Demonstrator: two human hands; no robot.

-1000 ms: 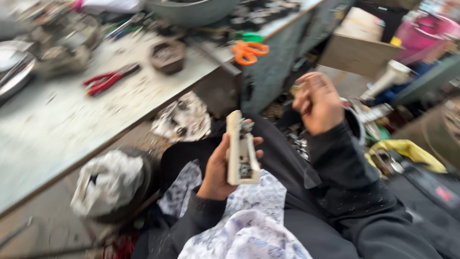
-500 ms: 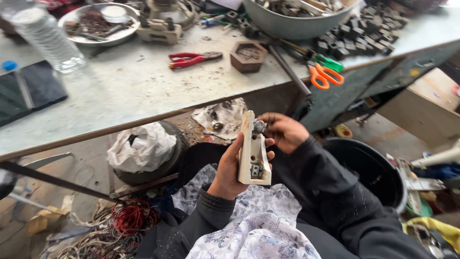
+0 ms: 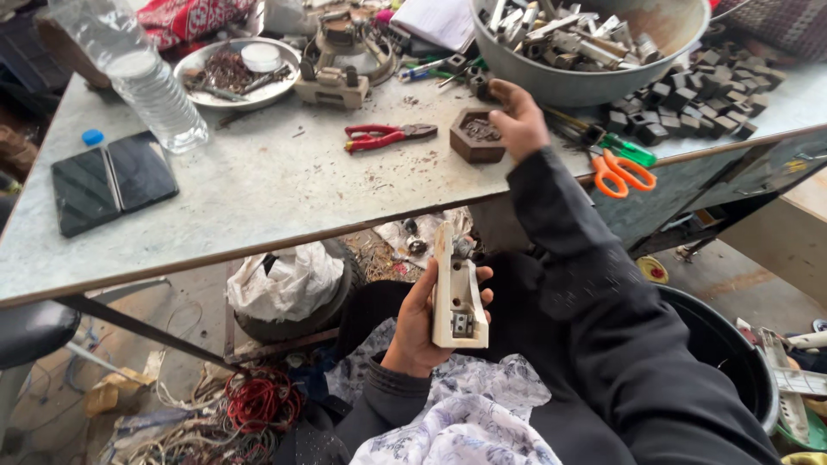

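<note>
- Head view: the left hand (image 3: 422, 331) sat low in the frame, below the bench (image 3: 258, 198) edge, its fingers clamped around a cream plastic housing (image 3: 457, 293) held upright over the lap.
- The housing's long body pointed toward 12 o'clock, with a small metal part at its top end and a square recess near its bottom end.
- The right hand (image 3: 521, 120) was up on the bench, well apart from the left, at 1 o'clock from the housing; its fingers were curled together, and I could not tell whether they held anything.
- Just beside the right hand, at its 9 o'clock, stood a brown hexagonal block (image 3: 478, 136) with a hollow middle.
- At 12 o'clock from that hand was a large grey metal bowl (image 3: 577, 82) filled with metal pieces.
- Orange-handled scissors (image 3: 624, 170) lay at the hand's 4 o'clock, near the bench edge.
- Red-handled pliers (image 3: 388, 135) lay at 9 o'clock from the brown block, apart from it.
- A heap of small dark blocks (image 3: 698, 99) lay at 3 o'clock from the right hand.
- A clear plastic bottle (image 3: 142, 77) stood far toward 10 o'clock, with a dark folded case (image 3: 112, 181) below it.
- Under the bench, a white bag (image 3: 284, 280) lay at 9 o'clock from the left hand.
</note>
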